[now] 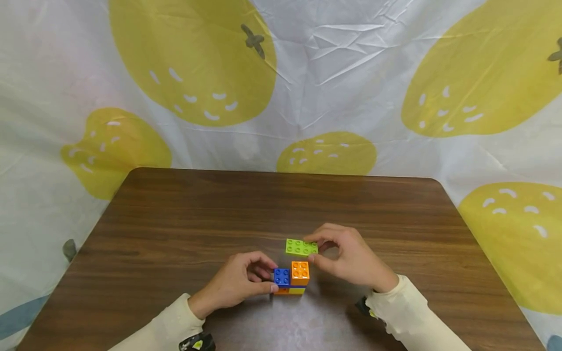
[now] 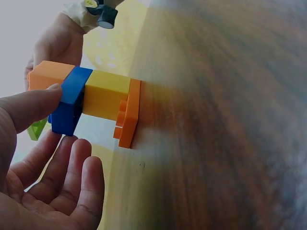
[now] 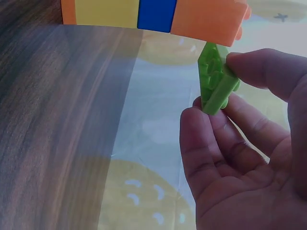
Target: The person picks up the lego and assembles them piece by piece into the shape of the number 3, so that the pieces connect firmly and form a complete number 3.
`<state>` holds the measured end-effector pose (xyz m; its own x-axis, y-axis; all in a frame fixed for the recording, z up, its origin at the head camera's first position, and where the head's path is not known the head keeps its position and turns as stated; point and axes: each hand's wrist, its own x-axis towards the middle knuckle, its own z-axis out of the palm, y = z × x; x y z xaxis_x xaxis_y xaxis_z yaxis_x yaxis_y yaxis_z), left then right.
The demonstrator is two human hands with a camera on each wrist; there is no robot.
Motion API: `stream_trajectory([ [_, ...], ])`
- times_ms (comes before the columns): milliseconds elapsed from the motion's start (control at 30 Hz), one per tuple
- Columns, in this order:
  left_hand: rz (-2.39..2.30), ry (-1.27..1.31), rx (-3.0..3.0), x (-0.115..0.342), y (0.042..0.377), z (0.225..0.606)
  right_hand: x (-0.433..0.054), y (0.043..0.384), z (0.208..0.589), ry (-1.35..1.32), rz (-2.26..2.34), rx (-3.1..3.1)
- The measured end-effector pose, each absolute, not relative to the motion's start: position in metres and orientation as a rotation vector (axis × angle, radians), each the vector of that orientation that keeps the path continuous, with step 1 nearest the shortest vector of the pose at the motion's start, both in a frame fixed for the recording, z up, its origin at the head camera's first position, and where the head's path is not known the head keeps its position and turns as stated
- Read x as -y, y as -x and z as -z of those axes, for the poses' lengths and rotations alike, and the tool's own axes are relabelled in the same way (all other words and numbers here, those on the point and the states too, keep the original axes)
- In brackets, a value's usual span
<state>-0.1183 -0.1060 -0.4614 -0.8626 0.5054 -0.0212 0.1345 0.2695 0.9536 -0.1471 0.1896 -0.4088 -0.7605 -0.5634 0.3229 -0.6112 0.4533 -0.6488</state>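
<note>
A small stack of toy building bricks stands on the table. At its bottom lies a flat orange plate (image 2: pixel 129 115), then a yellow brick (image 2: pixel 106 95), a blue plate (image 2: pixel 72 98) and an orange brick (image 1: pixel 300 273) on top at the right. My left hand (image 1: pixel 239 280) pinches the blue plate at its left end, thumb in front and fingers behind. In my right hand (image 1: pixel 351 256) a light green plate (image 1: pixel 300 247) with two rows of studs is held by its right end between thumb and fingers. It is raised behind the orange brick, studs up.
The brown wooden table (image 1: pixel 210 209) reaches back to a white cloth (image 1: pixel 307 97) printed with yellow fruit. A dark wrist camera (image 1: pixel 196 342) is strapped at the left sleeve, another dark device (image 1: pixel 363 307) at the right sleeve.
</note>
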Motion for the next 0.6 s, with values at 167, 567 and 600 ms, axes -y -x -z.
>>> stream_trajectory([
  [167, -1.619, -0.589, -2.230, 0.106, 0.118, 0.462, -0.191, 0.144, 0.409, -1.075, -1.202, 2.599],
  [567, -1.615, -0.604, -2.233, 0.106, 0.118, 0.463, -0.189, 0.135, 0.406, -1.111, -1.192, 2.581],
  [600, -1.616, -0.605, -2.233, 0.106, 0.118, 0.462, -0.189, 0.134, 0.405, -1.120, -1.192, 2.574],
])
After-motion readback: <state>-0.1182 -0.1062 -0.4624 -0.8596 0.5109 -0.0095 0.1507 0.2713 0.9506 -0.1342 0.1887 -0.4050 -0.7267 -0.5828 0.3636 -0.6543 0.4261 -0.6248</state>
